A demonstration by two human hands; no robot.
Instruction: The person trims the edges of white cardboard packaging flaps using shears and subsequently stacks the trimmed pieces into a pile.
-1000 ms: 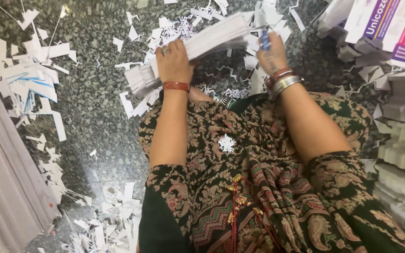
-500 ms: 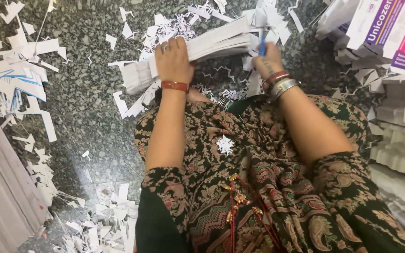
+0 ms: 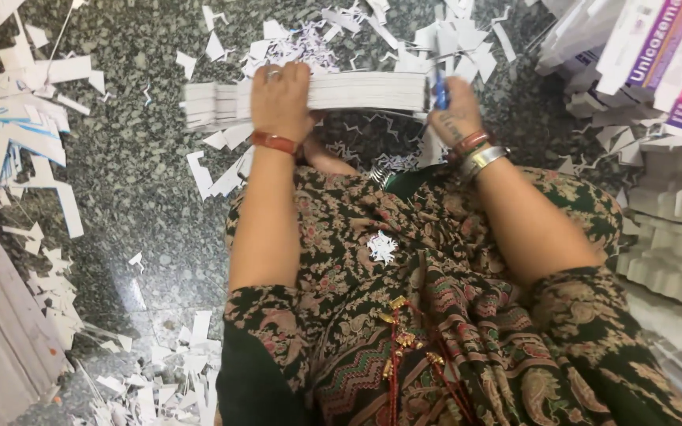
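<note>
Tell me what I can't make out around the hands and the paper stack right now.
Head view:
- Blue tool: mostly hidden by the right hand; kind unclear.
- Left hand fingertips: hidden behind the paper stack.
- Stack's underside: hidden.
- Flat cartons: cut off by the frame's edge.

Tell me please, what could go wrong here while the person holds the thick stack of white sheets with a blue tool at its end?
The left hand clamps the stack of white sheets only near its middle, so the sheets could slide or fan apart. The right hand works a blue tool at the stack's end, close to its own fingers; a slip might nick them. Paper scraps litter the polished floor, possibly slippery.
</note>
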